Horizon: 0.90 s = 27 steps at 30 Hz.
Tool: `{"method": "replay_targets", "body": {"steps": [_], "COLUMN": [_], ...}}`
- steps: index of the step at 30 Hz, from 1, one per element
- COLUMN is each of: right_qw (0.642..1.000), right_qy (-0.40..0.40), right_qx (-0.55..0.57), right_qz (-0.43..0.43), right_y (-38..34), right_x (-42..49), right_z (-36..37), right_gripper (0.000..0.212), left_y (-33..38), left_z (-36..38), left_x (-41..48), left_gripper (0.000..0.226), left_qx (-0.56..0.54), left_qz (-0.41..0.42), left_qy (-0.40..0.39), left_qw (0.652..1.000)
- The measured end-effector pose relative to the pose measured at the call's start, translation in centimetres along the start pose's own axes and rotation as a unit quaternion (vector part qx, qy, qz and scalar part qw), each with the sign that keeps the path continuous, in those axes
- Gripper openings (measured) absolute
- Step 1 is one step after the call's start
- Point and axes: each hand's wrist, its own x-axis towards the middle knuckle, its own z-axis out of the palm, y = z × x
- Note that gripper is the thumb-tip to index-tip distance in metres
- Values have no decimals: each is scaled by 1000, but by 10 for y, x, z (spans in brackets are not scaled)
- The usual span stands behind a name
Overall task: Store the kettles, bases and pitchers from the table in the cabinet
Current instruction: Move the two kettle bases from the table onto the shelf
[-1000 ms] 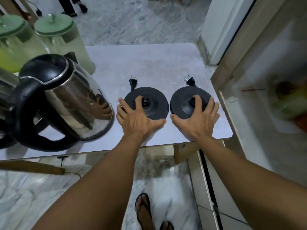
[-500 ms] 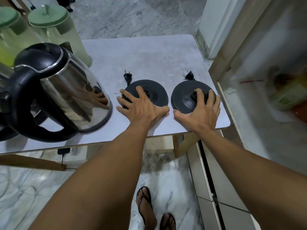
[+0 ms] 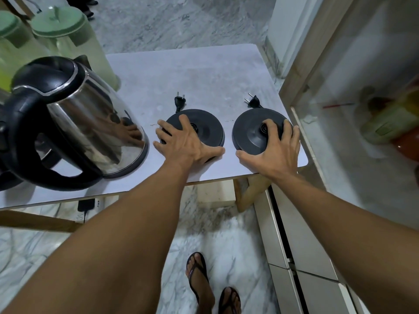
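Observation:
Two round black kettle bases lie side by side near the front right of the grey table (image 3: 192,73). My left hand (image 3: 183,143) lies over the left base (image 3: 205,126), fingers spread across its top and thumb at its near rim. My right hand (image 3: 277,150) clasps the right base (image 3: 248,134), fingers curled over its right rim and thumb at its near edge. Each base has a short cord with a plug (image 3: 179,100) (image 3: 253,101) pointing away from me. A steel kettle (image 3: 90,123) with a black lid and handle stands to the left. Two green-lidded pitchers (image 3: 74,41) (image 3: 11,41) stand behind it.
The open cabinet (image 3: 362,64) is right of the table, with a pale shelf holding blurred yellow-green and orange items (image 3: 390,128). White drawer fronts (image 3: 301,241) sit below it. My sandalled feet (image 3: 199,277) are on the marble floor. Another person's feet (image 3: 87,3) show at the far top.
Both hands have closed further around the bases: the right hand's fingers now reach over the right rim. The view has shifted slightly.

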Motion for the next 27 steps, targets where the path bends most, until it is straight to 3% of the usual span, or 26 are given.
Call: {"method": "replay_targets", "body": {"steps": [7,13,18,27], "right_qw": [1000,1000,1000,999], "right_qy": [5,13,12,19], "right_qx": [-9,-6,-16,-24], "right_qz": [3,-4,-1,-12], "right_y": [-2,1,4,-5], "right_x": [-13,-38,-48,-54], "right_z": [-1,-3,-6,-13], "right_gripper": [97,97,99,98], "left_y": [-13,-28,-34,-36], "left_z": [13,22,18,6], "left_x": [-33,-67,-72,-77], "left_gripper": [105,135,114,113], "left_qx": [5,44,83,112], "left_qz": [23,63,99,118], "left_qy": [47,-13,25,25], "left_qw": [999,997,991,986]}}
